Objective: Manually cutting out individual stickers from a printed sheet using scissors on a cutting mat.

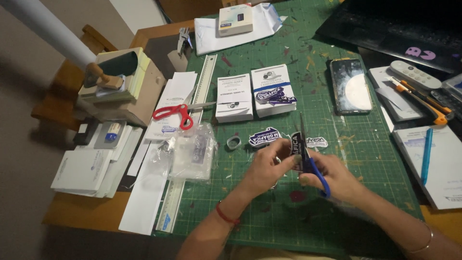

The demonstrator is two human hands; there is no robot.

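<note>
The right hand has its grip closed through the handles of blue scissors, blades up. The left hand pinches a dark sticker against those blades, above the green cutting mat. With fingertips this near the blades, a slip could nick them or cut into the print. Cut stickers lie just beyond on the mat; red scissors rest off its left edge.

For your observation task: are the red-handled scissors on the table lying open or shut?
Shut: the red-handled scissors lie flat on white papers, blades together in one point.
</note>
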